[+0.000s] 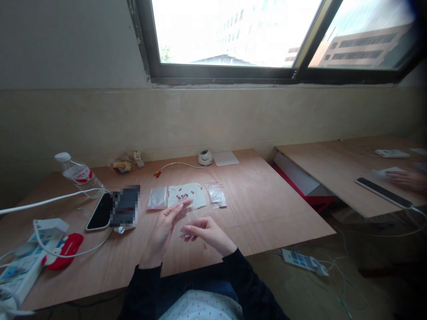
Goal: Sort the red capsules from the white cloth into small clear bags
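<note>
My left hand (166, 223) is over the table, its fingers stretched to the right and thumb pressed close, with clear plastic film (184, 213) at the fingertips. My right hand (207, 232) is curled, thumb and forefinger pinching what looks like a clear plastic bag (182, 234). Whether both hands hold one bag I cannot tell. Just beyond them lies a white cloth (198, 194) with several small dark red pieces (183, 196) on it. A clear packet (156, 198) flanks the cloth on the left, and a zip bag of small pale parts (216, 195) on the right.
A dome camera (205, 157) with a cable and a white card (226, 158) sit at the back. On the left are a water bottle (83, 176), phones (99, 212), a red-and-white object (66, 251) and a power strip (20, 271). Another person's hand (405, 178) shows at the right table.
</note>
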`<state>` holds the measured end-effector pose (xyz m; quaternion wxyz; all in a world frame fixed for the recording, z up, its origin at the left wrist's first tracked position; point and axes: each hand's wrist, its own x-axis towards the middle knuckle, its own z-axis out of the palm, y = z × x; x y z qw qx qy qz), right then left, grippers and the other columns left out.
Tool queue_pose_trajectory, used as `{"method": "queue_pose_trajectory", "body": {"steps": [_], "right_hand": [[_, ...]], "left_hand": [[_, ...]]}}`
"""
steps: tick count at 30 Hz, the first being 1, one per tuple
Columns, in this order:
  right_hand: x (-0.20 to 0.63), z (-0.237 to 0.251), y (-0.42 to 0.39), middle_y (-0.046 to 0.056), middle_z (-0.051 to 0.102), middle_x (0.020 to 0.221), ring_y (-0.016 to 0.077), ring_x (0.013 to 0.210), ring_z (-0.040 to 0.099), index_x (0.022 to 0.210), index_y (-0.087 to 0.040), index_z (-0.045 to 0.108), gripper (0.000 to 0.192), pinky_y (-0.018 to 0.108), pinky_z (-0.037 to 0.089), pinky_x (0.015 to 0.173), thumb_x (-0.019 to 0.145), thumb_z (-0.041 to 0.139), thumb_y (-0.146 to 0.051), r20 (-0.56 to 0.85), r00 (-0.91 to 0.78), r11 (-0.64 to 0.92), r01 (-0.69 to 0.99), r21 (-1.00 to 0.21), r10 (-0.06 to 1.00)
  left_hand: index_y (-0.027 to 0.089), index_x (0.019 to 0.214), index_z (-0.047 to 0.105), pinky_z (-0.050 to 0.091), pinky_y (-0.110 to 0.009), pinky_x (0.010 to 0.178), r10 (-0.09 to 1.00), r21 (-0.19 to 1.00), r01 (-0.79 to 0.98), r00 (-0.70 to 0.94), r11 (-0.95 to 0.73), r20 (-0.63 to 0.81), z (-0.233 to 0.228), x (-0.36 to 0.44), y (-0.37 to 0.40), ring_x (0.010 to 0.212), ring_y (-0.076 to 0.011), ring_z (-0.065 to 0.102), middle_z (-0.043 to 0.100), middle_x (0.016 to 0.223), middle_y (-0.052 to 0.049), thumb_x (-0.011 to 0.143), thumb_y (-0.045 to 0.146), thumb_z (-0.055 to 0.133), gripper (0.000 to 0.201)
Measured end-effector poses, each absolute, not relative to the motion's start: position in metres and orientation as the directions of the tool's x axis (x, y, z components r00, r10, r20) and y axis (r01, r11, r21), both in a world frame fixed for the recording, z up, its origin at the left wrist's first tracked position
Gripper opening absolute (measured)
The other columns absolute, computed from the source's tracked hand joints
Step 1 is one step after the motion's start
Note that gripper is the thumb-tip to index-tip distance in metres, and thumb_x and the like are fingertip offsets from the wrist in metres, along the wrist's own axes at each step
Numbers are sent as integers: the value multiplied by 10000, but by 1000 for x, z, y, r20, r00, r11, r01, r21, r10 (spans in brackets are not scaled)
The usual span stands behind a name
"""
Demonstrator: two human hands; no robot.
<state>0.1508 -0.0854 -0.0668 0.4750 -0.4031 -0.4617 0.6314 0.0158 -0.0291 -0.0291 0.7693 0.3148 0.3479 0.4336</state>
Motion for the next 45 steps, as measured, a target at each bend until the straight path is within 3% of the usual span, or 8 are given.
{"method": "queue_pose_trajectory", "body": {"steps": [5,9,11,16,19,25,31,45], "right_hand": [[149,-68,-84,45,695,665,129,572,606,769,-138,704,371,239,425,566,745,609,-496,-94,-223,-143,-216,-966,970],[149,-74,-79,29,667,620,124,549,597,750,-140,667,337,225,397,524,711,657,-475,-80,-49,-90,-269,-959,996],[151,-75,-77,19,653,610,123,546,591,747,-150,646,307,220,386,512,712,665,-455,-81,74,-56,-287,-956,994],[155,-69,-76,10,630,590,136,589,593,733,-164,608,257,219,376,520,712,682,-409,-76,264,-2,-272,-962,962],[156,-67,-77,28,658,648,138,614,597,752,-163,603,250,223,384,538,717,680,-398,-72,264,3,-273,-962,962],[159,-70,-77,41,667,782,132,652,595,811,-171,599,230,227,392,556,748,638,-389,-64,305,33,-304,-952,950],[163,-71,-74,17,603,707,136,679,555,754,-165,628,224,224,392,552,710,672,-380,-51,343,38,-248,-968,938],[164,-65,-74,12,631,707,147,691,575,696,-170,664,179,263,440,645,704,685,-347,40,331,88,-129,-988,943]], "left_hand": [[107,1006,686,404,-282,943,929,897,-334,326,288,-177,-28,12,-28,1080,-226,588,636,1175,-122,748,119,624,266],[207,1260,503,390,-363,948,928,931,-267,341,251,-152,-29,10,-28,1030,-221,612,632,1175,-93,723,207,674,564],[217,1281,450,387,-362,941,934,952,-206,322,228,-154,-32,10,-27,1055,-215,593,649,1128,-87,697,220,698,634],[142,847,622,416,-287,810,899,986,47,405,162,-167,-41,13,-28,856,-176,600,665,830,-41,693,294,688,226],[141,736,625,410,-263,750,876,996,69,475,58,-84,-41,15,-30,759,-150,569,629,733,-11,735,325,640,184],[153,736,624,390,-245,720,917,993,112,397,-24,-23,-38,11,-26,756,-146,548,615,727,4,726,315,645,164],[157,728,629,397,-242,727,930,992,118,367,-40,-6,-41,6,-23,757,-144,552,626,736,4,724,314,655,159],[151,770,650,419,-255,742,914,983,173,406,-66,-11,-36,6,-25,792,-169,577,647,770,-17,746,343,621,196]]}}
